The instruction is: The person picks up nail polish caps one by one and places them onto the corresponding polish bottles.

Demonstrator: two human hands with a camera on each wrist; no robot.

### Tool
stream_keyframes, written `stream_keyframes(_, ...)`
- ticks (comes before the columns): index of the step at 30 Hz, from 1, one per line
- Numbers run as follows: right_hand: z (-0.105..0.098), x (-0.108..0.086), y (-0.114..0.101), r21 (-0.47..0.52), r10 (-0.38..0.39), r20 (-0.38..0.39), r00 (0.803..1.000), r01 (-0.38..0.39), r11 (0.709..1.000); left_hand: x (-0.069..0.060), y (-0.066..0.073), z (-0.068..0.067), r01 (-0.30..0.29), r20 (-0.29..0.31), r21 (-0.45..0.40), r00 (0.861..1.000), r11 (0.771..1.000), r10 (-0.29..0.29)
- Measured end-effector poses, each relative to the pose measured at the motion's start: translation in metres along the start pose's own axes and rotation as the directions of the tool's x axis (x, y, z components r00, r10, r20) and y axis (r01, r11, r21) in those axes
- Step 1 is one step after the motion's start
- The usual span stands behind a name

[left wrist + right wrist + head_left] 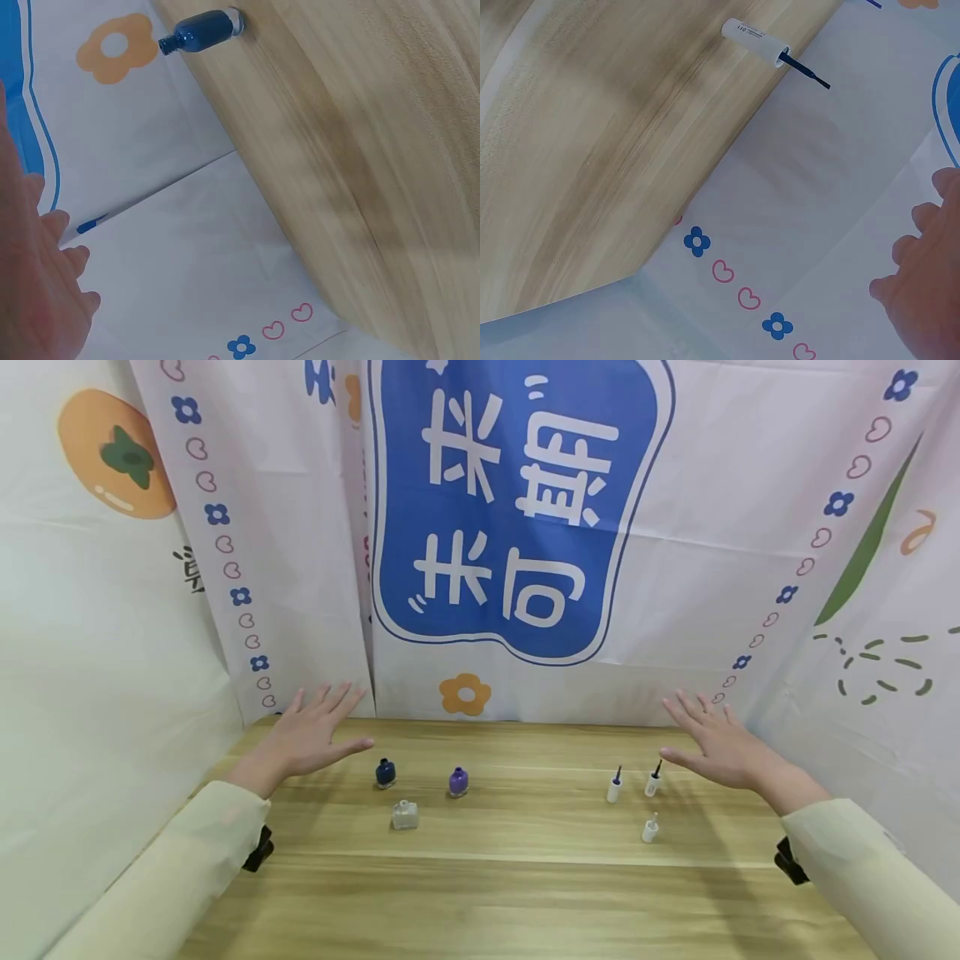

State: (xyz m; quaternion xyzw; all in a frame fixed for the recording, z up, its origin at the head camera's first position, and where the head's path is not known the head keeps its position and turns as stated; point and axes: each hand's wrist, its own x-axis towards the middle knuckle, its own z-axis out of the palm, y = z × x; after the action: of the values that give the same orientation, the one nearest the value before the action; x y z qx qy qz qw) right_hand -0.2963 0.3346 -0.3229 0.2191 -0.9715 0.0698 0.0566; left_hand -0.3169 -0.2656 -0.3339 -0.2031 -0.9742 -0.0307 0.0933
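My left hand (306,739) hovers with fingers spread over the table's far left, holding nothing. Nearest to it stands a dark blue nail polish bottle (386,773), uncapped; the left wrist view shows this bottle (202,31) too. A purple polish bottle (458,782) and a clear one (405,815) stand close by, both without caps. On the right, my right hand (716,747) is likewise spread in the air with nothing in it. Beside it three white brush caps stand brush-up: one dark-tipped cap (653,781), a purple-tipped cap (614,787) and a pale-brushed cap (650,829).
The wooden table (480,902) ends at a white printed cloth (315,568) hanging along its back. More cloth encloses the left and right sides. A blue panel (517,585) with white characters is printed on the back cloth.
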Motion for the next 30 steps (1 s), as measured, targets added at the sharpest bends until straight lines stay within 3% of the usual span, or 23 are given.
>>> stream_keyframes(12, -0.006, -0.021, -0.002, 0.064, -0.012, -0.083, 0.996, 0.017, 0.998, -0.012, 0.005, -0.003, -0.036, -0.068, -0.026, 0.997, 0.999, 0.034)
stream_keyframes(19, -0.005, -0.038, -0.003, 0.130, -0.005, -0.136, 0.991, 0.023, 0.991, -0.025, 0.011, 0.000, -0.073, -0.133, -0.129, 0.990, 0.989, 0.056)
stream_keyframes(25, 0.001, -0.051, 0.000, 0.184, 0.037, -0.166, 0.985, -0.006, 0.983, -0.036, 0.018, 0.009, -0.066, -0.150, -0.224, 0.988, 0.972, 0.033)
stream_keyframes(30, 0.011, -0.059, 0.000, 0.233, 0.070, -0.183, 0.981, -0.026, 0.972, -0.042, 0.022, 0.021, -0.056, -0.173, -0.324, 0.985, 0.944, -0.001)
